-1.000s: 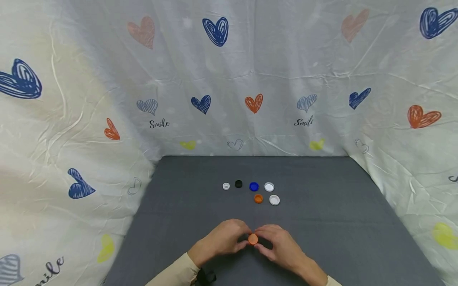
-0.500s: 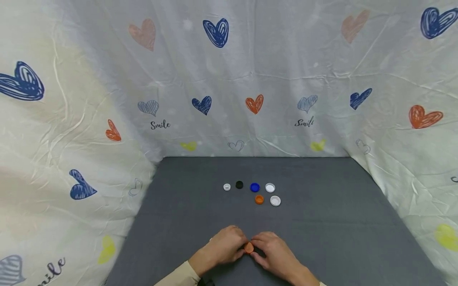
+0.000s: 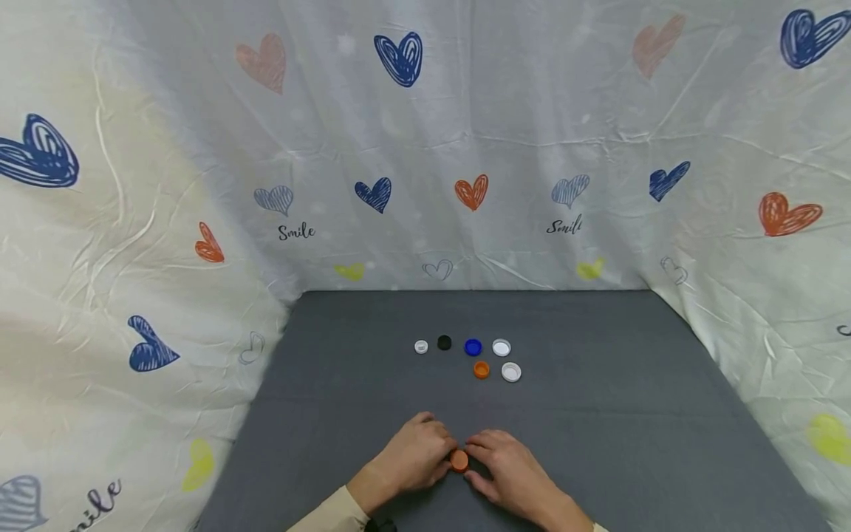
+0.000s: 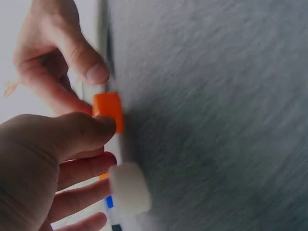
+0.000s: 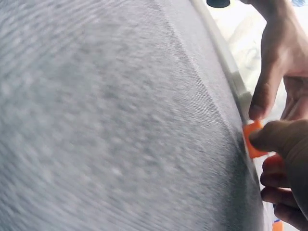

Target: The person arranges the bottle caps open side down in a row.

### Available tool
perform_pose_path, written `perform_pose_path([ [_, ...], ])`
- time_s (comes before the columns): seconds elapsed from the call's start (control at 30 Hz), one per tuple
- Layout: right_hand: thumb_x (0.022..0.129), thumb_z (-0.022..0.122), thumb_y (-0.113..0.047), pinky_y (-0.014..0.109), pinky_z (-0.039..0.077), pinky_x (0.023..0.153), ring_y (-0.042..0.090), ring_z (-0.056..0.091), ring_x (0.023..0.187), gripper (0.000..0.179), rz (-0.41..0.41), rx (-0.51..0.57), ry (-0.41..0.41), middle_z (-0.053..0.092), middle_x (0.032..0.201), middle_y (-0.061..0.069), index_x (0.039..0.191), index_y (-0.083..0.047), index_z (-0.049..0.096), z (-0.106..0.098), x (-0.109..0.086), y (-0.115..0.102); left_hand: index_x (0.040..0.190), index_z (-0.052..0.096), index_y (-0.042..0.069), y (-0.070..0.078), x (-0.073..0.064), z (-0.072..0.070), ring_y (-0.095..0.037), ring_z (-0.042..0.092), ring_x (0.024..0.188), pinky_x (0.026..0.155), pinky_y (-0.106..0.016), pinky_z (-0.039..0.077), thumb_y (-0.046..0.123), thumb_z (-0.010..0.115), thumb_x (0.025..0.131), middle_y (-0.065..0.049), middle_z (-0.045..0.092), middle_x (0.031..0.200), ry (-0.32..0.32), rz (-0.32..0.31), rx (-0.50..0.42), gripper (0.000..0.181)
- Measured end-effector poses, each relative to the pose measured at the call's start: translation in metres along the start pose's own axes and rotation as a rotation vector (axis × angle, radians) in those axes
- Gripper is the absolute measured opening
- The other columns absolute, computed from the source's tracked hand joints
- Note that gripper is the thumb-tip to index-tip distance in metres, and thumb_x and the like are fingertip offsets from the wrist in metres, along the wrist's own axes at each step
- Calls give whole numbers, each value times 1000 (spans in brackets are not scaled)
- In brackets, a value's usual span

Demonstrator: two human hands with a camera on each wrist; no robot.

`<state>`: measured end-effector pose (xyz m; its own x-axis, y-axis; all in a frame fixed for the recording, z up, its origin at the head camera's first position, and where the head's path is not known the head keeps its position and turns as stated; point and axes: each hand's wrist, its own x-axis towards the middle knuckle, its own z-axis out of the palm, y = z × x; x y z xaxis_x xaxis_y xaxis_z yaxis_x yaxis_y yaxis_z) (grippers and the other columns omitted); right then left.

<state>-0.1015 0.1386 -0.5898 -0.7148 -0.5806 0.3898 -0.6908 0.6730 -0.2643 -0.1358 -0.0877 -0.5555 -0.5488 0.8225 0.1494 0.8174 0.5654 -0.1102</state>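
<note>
An orange bottle cap (image 3: pixel 459 461) is low over the grey tabletop, between both hands. My left hand (image 3: pixel 414 452) pinches it from the left, its thumb (image 4: pixel 91 130) lying against the cap's side in the left wrist view. From the right, my right hand (image 3: pixel 508 471) curves loosely about the cap. Its thumb (image 4: pixel 94 72) stands a little off the cap in the left wrist view, while a fingertip behind reaches the cap's edge. A blurred white cap-like piece (image 4: pixel 129 188) shows beside the left fingers; in the head view the left hand hides it.
Beyond the hands lie a small white cap (image 3: pixel 421 346), a black cap (image 3: pixel 444 342), a blue cap (image 3: pixel 473 347), a white cap (image 3: pixel 501 347), another orange cap (image 3: pixel 482 369) and a white cap (image 3: pixel 511 372). A heart-printed cloth (image 3: pixel 425 222) hangs behind the table.
Both hands and the orange cap have come toward the viewer and slightly left. The cap tilted, then levelled. The right fingers have loosened around it. The other caps have not moved.
</note>
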Motion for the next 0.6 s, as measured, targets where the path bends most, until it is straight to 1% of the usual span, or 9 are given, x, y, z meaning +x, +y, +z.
perform_pose_path([
  [0.13, 84, 81, -37, 38, 55, 90, 13, 65, 107, 35, -2, 53, 18, 70, 113, -5, 110, -14, 76, -5, 2, 5, 99, 75, 26, -11, 1, -10, -6, 67, 97, 98, -41, 51, 35, 79, 83, 14, 72, 99, -12, -60, -63, 19],
  [0.23, 82, 83, -35, 38, 55, 91, 14, 66, 107, 35, -11, 55, 61, 71, 112, -3, 108, -13, 76, -11, 7, 10, 103, 76, 23, -21, 5, -18, -6, 68, 99, 97, -40, 51, 35, 78, 82, 12, 73, 102, -2, -88, -61, 24],
  [0.33, 81, 83, -34, 39, 54, 92, 16, 66, 107, 36, -1, 36, 87, 72, 112, -1, 109, -11, 76, -20, 12, 18, 107, 76, 21, -30, 9, -25, -8, 68, 100, 97, -39, 52, 34, 77, 84, 10, 74, 104, 19, -111, -60, 27],
  [0.5, 84, 80, -36, 41, 53, 95, 18, 66, 110, 38, 39, -15, 84, 72, 115, 0, 112, -11, 76, -38, 24, 34, 112, 75, 16, -44, 21, -35, -11, 69, 98, 95, -40, 53, 35, 78, 86, 6, 75, 105, 62, -157, -73, 33],
  [0.6, 83, 81, -35, 42, 53, 96, 19, 67, 110, 39, 54, -54, 91, 73, 115, 0, 114, -11, 75, -47, 32, 44, 116, 74, 16, -49, 30, -39, -13, 69, 101, 94, -38, 55, 38, 78, 87, 4, 75, 108, 66, -190, -76, 36],
])
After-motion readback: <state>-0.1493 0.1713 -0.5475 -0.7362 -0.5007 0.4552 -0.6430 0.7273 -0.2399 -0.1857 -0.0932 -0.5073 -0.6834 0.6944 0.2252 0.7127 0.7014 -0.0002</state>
